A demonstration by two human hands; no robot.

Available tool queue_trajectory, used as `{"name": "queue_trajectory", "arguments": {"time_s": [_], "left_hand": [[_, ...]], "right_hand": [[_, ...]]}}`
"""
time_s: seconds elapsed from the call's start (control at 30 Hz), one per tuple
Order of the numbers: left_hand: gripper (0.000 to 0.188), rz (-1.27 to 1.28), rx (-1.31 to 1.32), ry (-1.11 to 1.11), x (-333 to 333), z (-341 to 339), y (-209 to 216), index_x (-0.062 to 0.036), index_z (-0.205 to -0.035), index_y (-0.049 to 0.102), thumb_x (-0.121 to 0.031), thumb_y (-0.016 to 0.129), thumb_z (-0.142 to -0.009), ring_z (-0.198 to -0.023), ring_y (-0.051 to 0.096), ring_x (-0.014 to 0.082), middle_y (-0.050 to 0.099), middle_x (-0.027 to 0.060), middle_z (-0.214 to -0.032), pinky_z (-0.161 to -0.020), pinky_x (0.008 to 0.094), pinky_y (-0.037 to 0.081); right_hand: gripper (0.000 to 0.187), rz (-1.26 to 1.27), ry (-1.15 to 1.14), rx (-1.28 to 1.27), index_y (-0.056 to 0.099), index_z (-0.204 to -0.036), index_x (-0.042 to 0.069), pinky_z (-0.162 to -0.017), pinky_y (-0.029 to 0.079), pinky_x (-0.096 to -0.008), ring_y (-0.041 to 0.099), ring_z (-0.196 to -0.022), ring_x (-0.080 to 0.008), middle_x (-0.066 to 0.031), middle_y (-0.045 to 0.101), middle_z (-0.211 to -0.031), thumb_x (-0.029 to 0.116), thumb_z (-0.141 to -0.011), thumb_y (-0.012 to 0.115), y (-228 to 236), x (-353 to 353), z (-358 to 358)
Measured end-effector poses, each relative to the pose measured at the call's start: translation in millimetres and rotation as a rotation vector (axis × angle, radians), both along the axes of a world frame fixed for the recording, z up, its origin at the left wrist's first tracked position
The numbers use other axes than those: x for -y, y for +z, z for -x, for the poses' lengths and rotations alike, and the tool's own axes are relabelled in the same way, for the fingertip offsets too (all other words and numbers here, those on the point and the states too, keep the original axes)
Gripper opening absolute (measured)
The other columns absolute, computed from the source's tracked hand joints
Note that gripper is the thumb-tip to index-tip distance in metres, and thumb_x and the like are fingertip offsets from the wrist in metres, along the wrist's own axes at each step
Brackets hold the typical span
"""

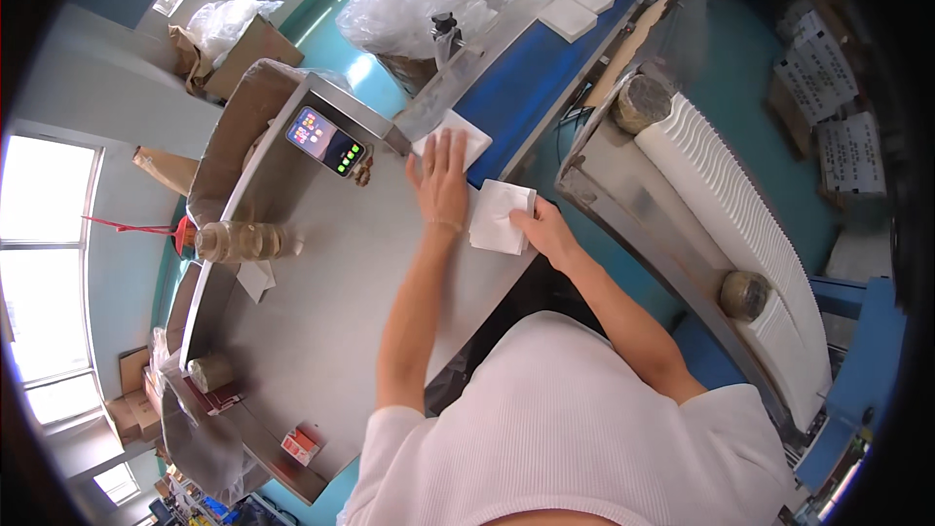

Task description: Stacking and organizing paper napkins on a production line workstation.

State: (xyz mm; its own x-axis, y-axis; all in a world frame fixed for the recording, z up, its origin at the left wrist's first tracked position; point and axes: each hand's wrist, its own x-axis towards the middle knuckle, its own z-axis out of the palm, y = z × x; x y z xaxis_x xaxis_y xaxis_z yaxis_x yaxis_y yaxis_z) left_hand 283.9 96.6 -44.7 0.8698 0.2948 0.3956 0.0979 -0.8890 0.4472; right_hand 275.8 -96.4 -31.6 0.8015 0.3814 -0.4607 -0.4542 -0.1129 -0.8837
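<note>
Resting by the right-hand edge of the worktop, just beside the near end of a blue conveyor belt, a white stack is being grasped by the right grip, whose thumb is lying on top. A second stack is lying at the belt's end, and the left grip is covering it with extended, unclenched fingers. Farther up the belt, more white stacks are lying in a line. Toward the left, a lit phone is lying near a clear bottle, while a red-and-white box is sitting near the lower corner. To the right, a long row of white sheets is running past two tan cylinders.
</note>
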Motion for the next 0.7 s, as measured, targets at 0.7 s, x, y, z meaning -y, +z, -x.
{"name": "queue_trajectory", "arguments": {"time_s": [0.7], "left_hand": [[0.041, 1.201, 0.257, -0.158, -2, 101, -8, -0.0034, -0.122, 0.043, 0.001, 0.062, -0.085, -0.113, 0.053, 0.0187, 0.054, 0.0084, -0.115, -0.099, 0.0321, 0.042]], "right_hand": [[0.042, -0.199, 0.143, 0.435, 0.049, -0.119, 0.005, -0.089, 0.046, -0.0336, 0.057, -0.104, -0.0241, -0.0125, 0.057, -0.111, -0.002, -0.079, 0.055, -14, -74, 16]]}}
